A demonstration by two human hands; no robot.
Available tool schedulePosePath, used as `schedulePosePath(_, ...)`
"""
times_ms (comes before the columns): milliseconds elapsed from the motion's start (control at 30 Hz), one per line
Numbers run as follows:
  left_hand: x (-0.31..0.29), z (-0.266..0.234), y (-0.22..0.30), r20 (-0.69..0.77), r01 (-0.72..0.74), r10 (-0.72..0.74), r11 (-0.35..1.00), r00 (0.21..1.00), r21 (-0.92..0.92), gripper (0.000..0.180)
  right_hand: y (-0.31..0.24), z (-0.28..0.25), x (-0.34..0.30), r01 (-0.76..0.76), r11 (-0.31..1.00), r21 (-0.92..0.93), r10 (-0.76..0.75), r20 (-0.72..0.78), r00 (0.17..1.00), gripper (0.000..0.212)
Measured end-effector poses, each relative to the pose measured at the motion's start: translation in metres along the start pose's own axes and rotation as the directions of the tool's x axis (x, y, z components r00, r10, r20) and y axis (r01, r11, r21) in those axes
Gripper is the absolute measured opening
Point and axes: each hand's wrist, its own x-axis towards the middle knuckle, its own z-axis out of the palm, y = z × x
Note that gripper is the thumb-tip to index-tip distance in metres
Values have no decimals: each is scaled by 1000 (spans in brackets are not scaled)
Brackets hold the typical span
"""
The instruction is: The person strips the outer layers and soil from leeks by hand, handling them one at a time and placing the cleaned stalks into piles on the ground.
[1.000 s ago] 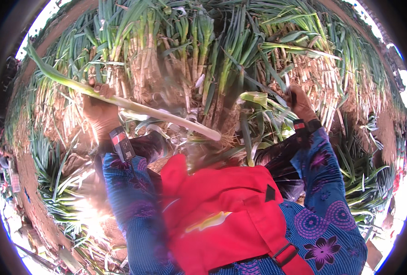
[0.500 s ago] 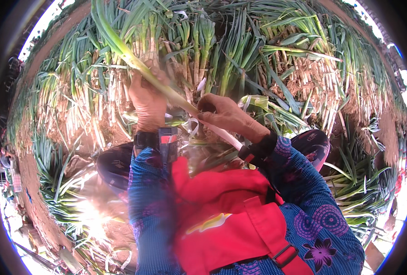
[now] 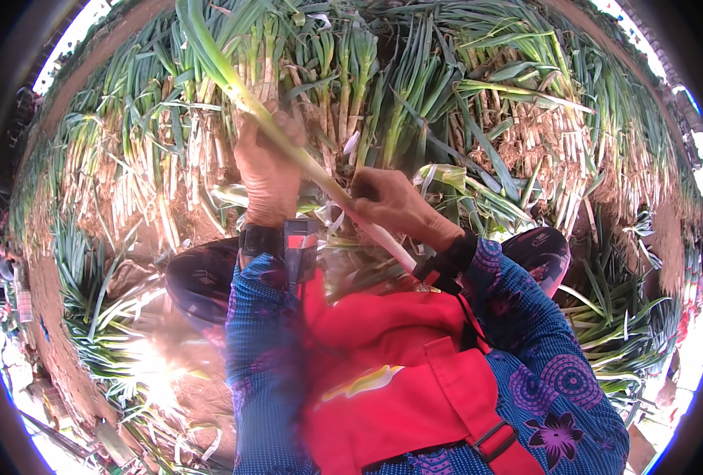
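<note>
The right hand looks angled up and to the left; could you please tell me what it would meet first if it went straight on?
The right hand would most likely meet the leek stalk held in the left hand; whether they touch now is hard to judge.

A long green onion [image 3: 318, 172] is slanting from the frame's upper left to just right of centre, its green top fading to whitish below. Its lower tip is perhaps being partly hidden.

green and white stalk [image 3: 321, 176], red cloth [image 3: 399, 416], blue sleeve [image 3: 517, 313] patterned purple
</note>
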Motion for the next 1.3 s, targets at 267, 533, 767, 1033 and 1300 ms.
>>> schedulePosePath(267,-6,2,-5,-51,46,-44,998,998,44,36,-12,0,14,-198,929,314,195,41,980,24)
schedulePosePath(533,-7,7,-3,62,52,-55,998,997,38,37,5,-5,19,-193,927,323,146,164,976,18)
schedulePosePath(767,-10,6,7,60,7,-9,1000,998,31,35,-1,0,8,-234,874,426,235,50,971,21)
schedulePosePath(1033,-5,-13,32,80,-60,59,998,995,15,33,13,-3,-8,-134,339,931,213,63,975,16)
schedulePosePath(1300,2,-31,63,104,-130,123,989,987,65,31,30,-45,-23,-320,744,587,305,128,944,29)
